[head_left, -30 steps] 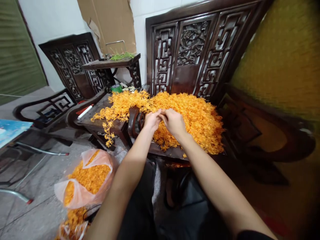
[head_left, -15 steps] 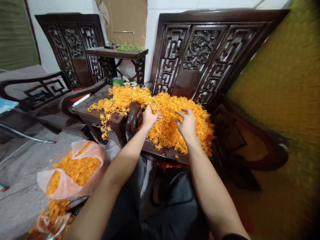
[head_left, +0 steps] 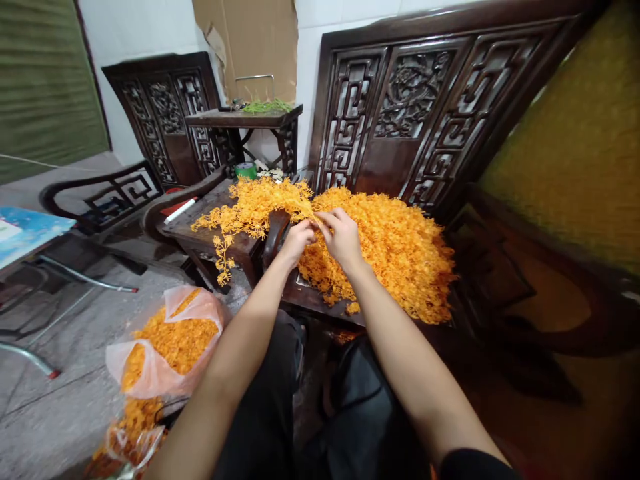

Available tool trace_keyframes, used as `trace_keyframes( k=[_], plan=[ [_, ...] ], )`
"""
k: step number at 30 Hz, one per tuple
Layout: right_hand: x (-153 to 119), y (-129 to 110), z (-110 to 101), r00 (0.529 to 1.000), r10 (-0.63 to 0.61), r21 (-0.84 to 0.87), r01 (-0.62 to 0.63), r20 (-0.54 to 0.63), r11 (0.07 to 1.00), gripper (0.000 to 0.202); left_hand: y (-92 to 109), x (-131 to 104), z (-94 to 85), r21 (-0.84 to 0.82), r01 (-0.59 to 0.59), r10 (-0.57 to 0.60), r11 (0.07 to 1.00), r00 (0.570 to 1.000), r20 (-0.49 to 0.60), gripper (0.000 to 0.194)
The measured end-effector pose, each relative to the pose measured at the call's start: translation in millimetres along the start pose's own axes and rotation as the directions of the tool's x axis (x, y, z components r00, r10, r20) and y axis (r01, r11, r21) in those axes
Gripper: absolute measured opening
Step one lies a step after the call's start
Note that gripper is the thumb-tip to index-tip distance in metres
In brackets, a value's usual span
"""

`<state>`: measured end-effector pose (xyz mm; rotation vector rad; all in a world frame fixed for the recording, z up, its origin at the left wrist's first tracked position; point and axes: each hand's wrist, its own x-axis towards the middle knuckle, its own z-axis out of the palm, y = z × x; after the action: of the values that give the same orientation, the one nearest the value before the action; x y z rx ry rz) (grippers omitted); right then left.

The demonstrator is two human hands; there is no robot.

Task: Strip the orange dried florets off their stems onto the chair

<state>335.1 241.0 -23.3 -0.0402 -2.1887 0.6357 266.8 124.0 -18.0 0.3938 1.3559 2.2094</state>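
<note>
A large heap of orange, frilly, flower-like pieces (head_left: 395,250) lies on the seat of a dark wooden chair. A bundle of linked orange sprigs (head_left: 273,199) stretches over the chair's armrest onto the side table, with a strand hanging off its edge. At the near end of that bundle, my left hand (head_left: 297,241) is closed with its fingertips pinched. My right hand (head_left: 343,237) meets it from the right, thumb and fingers pinching the thin orange stem ends. The exact grip between the fingertips is partly hidden.
A pinkish plastic bag (head_left: 165,383) full of orange pieces stands on the floor at lower left. The side table (head_left: 213,233) carries a green tape roll (head_left: 245,171) and a white stick (head_left: 181,211). Carved chair backs (head_left: 385,160) line the wall. A blue-topped table (head_left: 37,230) is at left.
My hands have come together over the near end of the sprig bundle, the right one moving left. Fingers that were spread are now pinched. The view has shifted slightly.
</note>
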Motion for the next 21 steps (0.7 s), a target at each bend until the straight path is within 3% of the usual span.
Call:
trace_keyframes(
  k=[2,7,10,13,17,21],
  plan=[
    [-1.2,-0.5,0.2,1.0,-0.024,0.001,0.024,0.012,1.0,0.031,-0.9,6.1,0.5,-0.066,-0.014,0.016,0.998,0.999,0.037,0.008],
    [-7.0,-6.4,-0.8,0.994,-0.085,-0.176,0.096,0.069,0.98,0.035,-15.2,29.3,20.7,-0.122,-0.093,0.067,0.988,0.977,-0.201,0.017],
    [-14.2,-10.8,-9.3,0.994,-0.095,-0.278,0.109,0.061,0.954,0.037,-21.8,38.0,38.3,-0.138,-0.059,0.017,0.989,0.957,-0.288,0.015],
    [-24.0,-12.7,-24.6,0.991,-0.134,-0.265,0.129,-0.004,0.956,0.03,-20.1,41.4,46.6,-0.185,0.013,-0.079,0.983,0.931,-0.356,0.01],
    [-32.0,9.5,-43.2,0.985,-0.069,-0.215,0.034,-0.156,0.976,0.025,-12.0,37.3,39.8,-0.234,0.09,-0.154,0.968,0.95,-0.27,0.021],
    [-35.5,58.0,-50.2,0.953,0.231,-0.283,-0.28,-0.195,0.917,0.038,-11.2,26.8,29.3,-0.157,0.143,-0.16,0.977,0.982,-0.102,0.018]
  ],
)
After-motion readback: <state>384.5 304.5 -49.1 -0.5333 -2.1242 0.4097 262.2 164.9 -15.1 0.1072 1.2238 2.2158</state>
